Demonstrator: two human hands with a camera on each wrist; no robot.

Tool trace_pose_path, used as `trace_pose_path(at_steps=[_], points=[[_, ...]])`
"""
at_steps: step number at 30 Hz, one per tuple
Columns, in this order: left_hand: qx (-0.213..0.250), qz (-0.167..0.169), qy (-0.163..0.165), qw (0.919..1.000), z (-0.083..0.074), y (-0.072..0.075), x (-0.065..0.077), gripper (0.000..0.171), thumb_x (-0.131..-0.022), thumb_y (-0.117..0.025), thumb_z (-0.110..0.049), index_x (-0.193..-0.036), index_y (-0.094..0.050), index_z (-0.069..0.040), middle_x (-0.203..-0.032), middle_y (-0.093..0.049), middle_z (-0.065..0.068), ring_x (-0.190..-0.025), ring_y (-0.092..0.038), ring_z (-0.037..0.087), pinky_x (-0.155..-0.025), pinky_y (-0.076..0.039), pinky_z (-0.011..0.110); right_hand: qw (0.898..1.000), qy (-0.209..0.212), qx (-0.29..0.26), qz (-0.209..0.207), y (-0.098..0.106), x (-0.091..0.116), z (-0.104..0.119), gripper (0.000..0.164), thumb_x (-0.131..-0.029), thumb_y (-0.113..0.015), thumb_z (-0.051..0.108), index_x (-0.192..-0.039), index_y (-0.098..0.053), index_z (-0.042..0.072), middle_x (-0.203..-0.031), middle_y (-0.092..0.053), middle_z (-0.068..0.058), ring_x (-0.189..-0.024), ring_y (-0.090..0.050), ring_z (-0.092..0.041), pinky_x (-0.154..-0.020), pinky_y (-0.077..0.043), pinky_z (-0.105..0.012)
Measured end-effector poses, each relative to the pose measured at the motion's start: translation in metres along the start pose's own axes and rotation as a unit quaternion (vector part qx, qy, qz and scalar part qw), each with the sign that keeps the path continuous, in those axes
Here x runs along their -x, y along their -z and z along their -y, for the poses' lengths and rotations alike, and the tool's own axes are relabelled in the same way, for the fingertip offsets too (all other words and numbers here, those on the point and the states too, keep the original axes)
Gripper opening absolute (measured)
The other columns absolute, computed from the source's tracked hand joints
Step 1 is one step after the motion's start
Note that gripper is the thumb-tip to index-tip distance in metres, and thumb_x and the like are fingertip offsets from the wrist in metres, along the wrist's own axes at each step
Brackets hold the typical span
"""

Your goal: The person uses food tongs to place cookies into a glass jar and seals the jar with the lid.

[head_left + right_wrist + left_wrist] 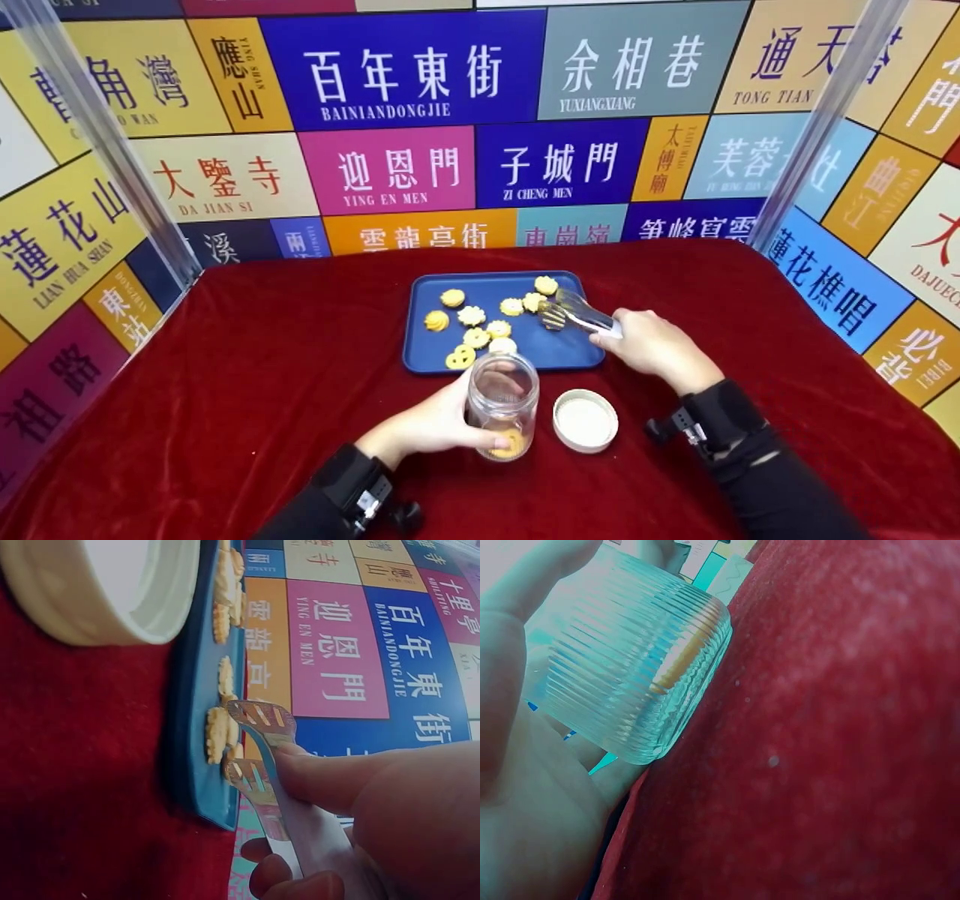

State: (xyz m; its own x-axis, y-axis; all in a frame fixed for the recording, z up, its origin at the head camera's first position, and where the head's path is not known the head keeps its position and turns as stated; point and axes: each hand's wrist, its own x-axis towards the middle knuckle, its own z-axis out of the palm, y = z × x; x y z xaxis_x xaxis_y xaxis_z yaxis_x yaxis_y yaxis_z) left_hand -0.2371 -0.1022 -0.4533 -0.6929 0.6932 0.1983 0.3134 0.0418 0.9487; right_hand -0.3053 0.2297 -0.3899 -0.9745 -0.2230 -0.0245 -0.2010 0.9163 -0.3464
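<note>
My left hand (442, 420) grips a clear ribbed glass jar (501, 397), thumb across its front. The jar's mouth faces up, and a yellow cookie (511, 444) lies at its bottom. In the left wrist view, the jar's ribbed base (660, 690) is close to the red cloth. With thumb and fingers, my right hand (651, 346) holds metal tongs (592, 321) with slotted ends. Those ends stand apart over the right part of a blue tray (555, 356), near several cookies (533, 301). In the right wrist view, one slotted end overlaps a cookie (217, 735).
A round pale lid (585, 421) lies just right of the jar, in front of the tray. More cookies (474, 316) are spread over the tray's left and middle. Red cloth (300, 360) covers the table. Printed sign panels (405, 75) and clear posts stand behind.
</note>
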Motion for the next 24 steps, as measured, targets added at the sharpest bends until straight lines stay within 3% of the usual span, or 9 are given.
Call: trace_pose_path(at_steps=[10, 20, 24], points=[[-0.004, 0.000, -0.002, 1.0000, 0.000, 0.000, -0.001, 0.083, -0.086, -0.089, -0.010, -0.153, -0.040, -0.017, -0.140, -0.062, 0.003, -0.132, -0.060, 0.020, -0.116, -0.046, 0.036, 1.000, -0.017, 0.025, 0.008, -0.006, -0.001, 0.004, 0.048, -0.100, -0.071, 0.045, -0.115, -0.064, 0.000, -0.102, -0.069, -0.018, -0.085, -0.063, -0.033, -0.078, -0.052, -0.050], [-0.004, 0.001, -0.003, 1.0000, 0.003, 0.000, -0.001, 0.083, -0.087, -0.089, -0.011, -0.154, -0.039, -0.018, -0.141, -0.062, 0.003, -0.132, -0.059, 0.020, -0.116, -0.046, 0.037, 0.999, -0.020, 0.043, 0.026, -0.011, -0.002, 0.003, 0.062, -0.101, -0.068, 0.051, -0.128, -0.059, -0.005, -0.108, -0.066, -0.022, -0.092, -0.065, -0.037, -0.085, -0.055, -0.055], [-0.003, 0.002, -0.006, 1.0000, 0.004, 0.000, -0.001, 0.083, -0.087, -0.088, -0.011, -0.153, -0.039, -0.018, -0.140, -0.061, 0.003, -0.132, -0.060, 0.021, -0.116, -0.047, 0.037, 0.999, -0.014, 0.048, 0.021, -0.013, -0.003, 0.001, 0.060, -0.101, -0.069, 0.049, -0.126, -0.060, -0.005, -0.107, -0.067, -0.023, -0.091, -0.066, -0.038, -0.085, -0.055, -0.057]])
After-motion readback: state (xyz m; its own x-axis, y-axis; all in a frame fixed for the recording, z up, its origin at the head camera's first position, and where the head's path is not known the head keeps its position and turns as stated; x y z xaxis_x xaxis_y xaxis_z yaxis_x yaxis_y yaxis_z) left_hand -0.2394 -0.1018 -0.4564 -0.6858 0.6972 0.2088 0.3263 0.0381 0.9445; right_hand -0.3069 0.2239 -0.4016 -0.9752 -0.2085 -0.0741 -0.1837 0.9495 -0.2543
